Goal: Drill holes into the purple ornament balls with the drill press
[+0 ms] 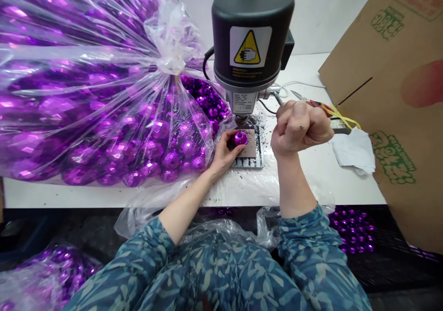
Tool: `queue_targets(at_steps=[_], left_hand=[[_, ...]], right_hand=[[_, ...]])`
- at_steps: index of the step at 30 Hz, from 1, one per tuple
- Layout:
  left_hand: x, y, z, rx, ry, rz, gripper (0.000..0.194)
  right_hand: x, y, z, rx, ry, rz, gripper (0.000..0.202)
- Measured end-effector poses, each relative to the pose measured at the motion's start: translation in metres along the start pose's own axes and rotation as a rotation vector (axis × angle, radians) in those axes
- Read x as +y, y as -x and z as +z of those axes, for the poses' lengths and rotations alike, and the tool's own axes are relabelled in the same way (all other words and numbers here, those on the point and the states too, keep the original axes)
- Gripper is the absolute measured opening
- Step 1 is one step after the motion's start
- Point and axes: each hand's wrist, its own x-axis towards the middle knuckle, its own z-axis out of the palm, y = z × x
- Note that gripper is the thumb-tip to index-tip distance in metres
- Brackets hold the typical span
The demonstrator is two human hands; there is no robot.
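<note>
Fingers (pixel 225 137) of the person's left hand (pixel 224 154) narrow around a purple faceted ball (pixel 241 139), thumb at its 4 o'clock side; the right hand (pixel 300 128), up at 3 o'clock from it, is curled tight on a dark lever (pixel 278 98). Taking the ball as the dial's centre, I can see a white table (pixel 86 196) spreading to both sides. Biggest on it is a tied clear bag (pixel 114 94) of shiny purple balls, at 9 to 10 o'clock. A cardboard carton (pixel 374 94) with green print leans in at 3 o'clock. Straight up at 12 stands a black drill press (pixel 252 6) bearing a yellow warning triangle. At 3 o'clock, near the carton, lies a crumpled white cloth (pixel 356 152). Under the ball is a slotted metal base (pixel 260 158), topped by a pale board (pixel 252 150). A red-handled tool (pixel 320 105) lies beyond the right fist, toward 2 o'clock. Smallest are dark chips (pixel 266 131) scattered around the base. I can't tell whether the drill's tip touches the ball.
</note>
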Motion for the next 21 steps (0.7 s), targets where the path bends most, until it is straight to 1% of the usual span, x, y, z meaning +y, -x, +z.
queue_targets(at_steps=[4,7,8,10,12,13,14,16,17,18,19,21], left_hand=[[-0.001,0.000,0.000,0.001,-0.003,0.013,0.053],[-0.002,0.000,0.001,0.004,-0.002,0.028,0.053],[-0.002,0.000,0.001,0.003,0.000,0.029,0.052],[-0.002,-0.001,0.001,0.001,-0.002,0.023,0.051],[0.002,0.000,0.000,0.013,-0.019,0.013,0.049],[0.005,0.001,-0.002,0.019,-0.033,0.008,0.047],[0.009,0.004,-0.004,0.026,-0.047,0.007,0.046],[0.022,0.014,-0.011,0.014,-0.077,0.019,0.043],[0.030,0.022,-0.017,-0.027,-0.091,0.038,0.040],[0.039,0.032,-0.022,-0.095,-0.098,0.066,0.037],[0.047,0.044,-0.028,-0.195,-0.098,0.098,0.034],[0.061,0.072,-0.041,-0.484,-0.098,0.161,0.031]], right_hand=[[0.004,0.007,-0.007,-0.020,0.002,-0.027,0.058],[-0.001,0.003,-0.004,-0.030,0.011,-0.020,0.061],[-0.004,-0.002,0.000,-0.019,0.028,0.006,0.061],[-0.009,-0.019,0.014,0.017,0.101,0.106,0.060],[-0.012,-0.039,0.029,-0.018,0.163,0.199,0.064],[-0.012,-0.048,0.036,-0.024,0.151,0.224,0.067],[-0.011,-0.056,0.041,-0.042,0.131,0.219,0.071],[-0.008,-0.066,0.048,-0.054,0.091,0.222,0.074],[-0.007,-0.068,0.048,-0.058,0.073,0.223,0.073],[-0.006,-0.068,0.048,-0.064,0.058,0.232,0.072],[-0.006,-0.067,0.047,-0.068,0.043,0.239,0.071],[-0.006,-0.065,0.045,-0.057,0.010,0.236,0.069]])
